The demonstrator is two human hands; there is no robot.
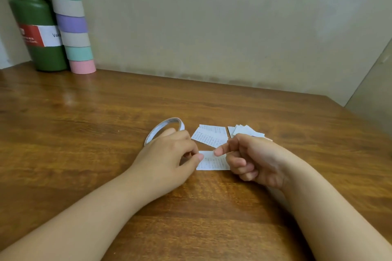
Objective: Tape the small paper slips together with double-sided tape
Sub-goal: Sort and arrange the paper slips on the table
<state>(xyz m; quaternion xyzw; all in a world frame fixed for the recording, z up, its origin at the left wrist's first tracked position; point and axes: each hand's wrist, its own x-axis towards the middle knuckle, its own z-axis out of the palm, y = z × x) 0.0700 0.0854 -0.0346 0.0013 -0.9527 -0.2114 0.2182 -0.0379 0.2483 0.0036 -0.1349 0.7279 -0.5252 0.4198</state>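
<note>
Head view: a wooden table (84, 112) set against a plain wall, both forearms reaching in from the near edge
Near slip: a small printed paper slip (213, 163) lies flat on the table between the two hands, close to the middle of the tabletop
Left hand: the left hand (167, 154) has its fingers curled, thumb and fingertips pinching at the left edge of the near slip; whether a bit of tape sits between those fingertips is too small to tell
Right hand: the right hand (252, 159) has its index finger stretched out to the left, its tip touching the upper right part of the near slip, the other fingers curled into the palm and holding nothing
Tape roll: a thin ring of double-sided tape (163, 130) rests on the table just behind the left hand, partly hidden by the knuckles
Far slips: another printed slip (210, 135) lies flat just beyond the near slip, tilted a little
Stack: a loose pile of slips (246, 130) sits right of that, partly hidden by the right hand
Far left corner: a green bottle (40, 34) with a red and white label stands by the wall, touching a tall column of pastel rolls (70, 19) in purple, teal, grey and pink
</note>
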